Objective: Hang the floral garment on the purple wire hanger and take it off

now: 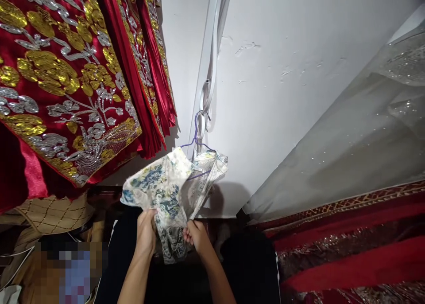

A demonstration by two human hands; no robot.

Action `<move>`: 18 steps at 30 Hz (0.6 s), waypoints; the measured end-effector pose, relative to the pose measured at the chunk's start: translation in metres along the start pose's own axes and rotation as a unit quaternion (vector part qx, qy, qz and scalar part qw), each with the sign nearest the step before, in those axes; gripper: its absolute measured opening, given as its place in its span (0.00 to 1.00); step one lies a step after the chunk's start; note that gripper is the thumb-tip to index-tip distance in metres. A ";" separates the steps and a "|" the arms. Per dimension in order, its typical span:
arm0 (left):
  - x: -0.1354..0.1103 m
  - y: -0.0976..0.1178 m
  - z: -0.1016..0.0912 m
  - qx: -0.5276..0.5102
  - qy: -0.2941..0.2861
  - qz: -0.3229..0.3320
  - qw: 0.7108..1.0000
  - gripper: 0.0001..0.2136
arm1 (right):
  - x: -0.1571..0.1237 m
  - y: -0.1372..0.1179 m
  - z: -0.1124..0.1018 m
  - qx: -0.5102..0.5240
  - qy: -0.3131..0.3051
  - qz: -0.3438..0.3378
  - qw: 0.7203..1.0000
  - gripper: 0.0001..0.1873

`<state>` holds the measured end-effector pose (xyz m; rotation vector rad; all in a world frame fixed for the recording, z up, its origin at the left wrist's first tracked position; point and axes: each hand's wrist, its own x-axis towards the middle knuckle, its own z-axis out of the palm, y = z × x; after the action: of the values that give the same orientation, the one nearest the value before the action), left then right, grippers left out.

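Note:
A white blouse (pixel 166 189) with a blue, green and yellow floral print hangs on a purple hanger (pixel 196 129). Its neck opening and front gape, so the pale inside and the hanger's lower bar show. My left hand (pixel 146 233) grips the cloth at the blouse's left side, its thumb lying over the fabric. Lower on the front opening, my right hand (pixel 196 235) has its fingers closed on the edge. Below the hands the blouse's bottom part droops in folds. The hanger's hook goes through a loop of white strap (pixel 207 91).
Red satin cloth (pixel 59 87) with gold and silver embroidery hangs at the upper left. A sparkly sheer white fabric (pixel 352 131) and red decorated cloth (pixel 348 255) fill the right. The white wall (pixel 265 42) stands behind. A tan quilted item (pixel 56 213) lies at lower left.

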<state>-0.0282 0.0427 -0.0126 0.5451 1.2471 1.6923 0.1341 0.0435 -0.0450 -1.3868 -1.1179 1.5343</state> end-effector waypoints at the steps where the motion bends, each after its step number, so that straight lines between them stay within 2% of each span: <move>1: 0.002 -0.002 -0.002 0.008 0.027 0.030 0.999 0.10 | -0.004 0.001 -0.005 0.002 -0.005 0.010 1.000 0.21; 4: 0.001 -0.014 -0.008 0.076 0.143 0.166 0.973 0.17 | -0.013 0.002 -0.015 0.000 -0.008 0.007 1.000 0.21; 5: -0.004 -0.019 -0.009 0.109 0.163 0.201 0.960 0.18 | -0.016 0.002 -0.016 -0.003 -0.006 -0.002 1.000 0.21; 6: -0.011 -0.025 -0.009 0.142 0.154 0.216 0.954 0.16 | -0.018 0.002 -0.016 -0.005 0.000 -0.011 1.000 0.21; 7: -0.020 -0.032 -0.008 0.172 0.112 0.213 0.955 0.14 | -0.020 0.002 -0.015 -0.007 0.008 -0.019 1.000 0.22; 9: -0.040 -0.042 -0.002 0.217 -0.031 0.174 0.960 0.10 | -0.024 0.003 -0.011 0.000 0.020 -0.033 0.999 0.24; 11: -0.059 -0.048 0.007 0.238 -0.156 0.135 0.949 0.11 | -0.027 0.003 -0.007 0.013 0.029 -0.045 0.998 0.26; 12: -0.065 -0.049 0.011 0.242 -0.192 0.127 0.943 0.12 | -0.029 0.001 -0.006 0.015 0.032 -0.052 0.998 0.26; 16: -0.072 -0.042 0.019 0.265 -0.237 0.136 0.925 0.11 | -0.034 -0.007 -0.006 -0.004 0.028 -0.069 0.997 0.31; 18: -0.069 -0.037 0.017 0.284 -0.231 0.144 0.920 0.12 | -0.036 -0.012 -0.008 -0.003 0.003 -0.077 0.997 0.32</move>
<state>0.0330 -0.0073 -0.0275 1.4492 1.3335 1.2882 0.1456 0.0147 -0.0223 -1.2778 -1.1986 1.4153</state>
